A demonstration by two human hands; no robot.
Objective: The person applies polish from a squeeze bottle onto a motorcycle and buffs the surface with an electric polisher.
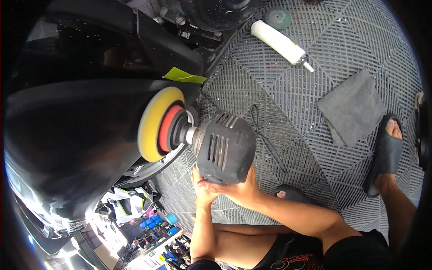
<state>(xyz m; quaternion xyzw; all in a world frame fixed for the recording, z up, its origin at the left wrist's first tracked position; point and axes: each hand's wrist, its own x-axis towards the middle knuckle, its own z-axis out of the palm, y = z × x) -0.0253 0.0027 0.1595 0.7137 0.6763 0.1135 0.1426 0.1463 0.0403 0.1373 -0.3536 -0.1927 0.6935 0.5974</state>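
A black polisher [227,148] with a yellow foam pad [153,123] and red backing plate is held up by both hands. My left hand [203,190] is closed at its lower end, below the metal neck. My right hand [243,188] wraps round the body from below and behind, its fingers partly hidden by the housing. The pad's face is turned to the glossy black panel [76,130] and lies close against it; whether it touches is hidden. A strip of yellow-green tape [184,75] sticks to the panel edge above the pad.
On the grey grid floor lie a white bottle [278,42], a round greenish pad [278,18], a grey cloth [351,108] and a black cord [272,150]. A wheel [157,164] is behind the polisher. My sandalled foot [389,148] is at right.
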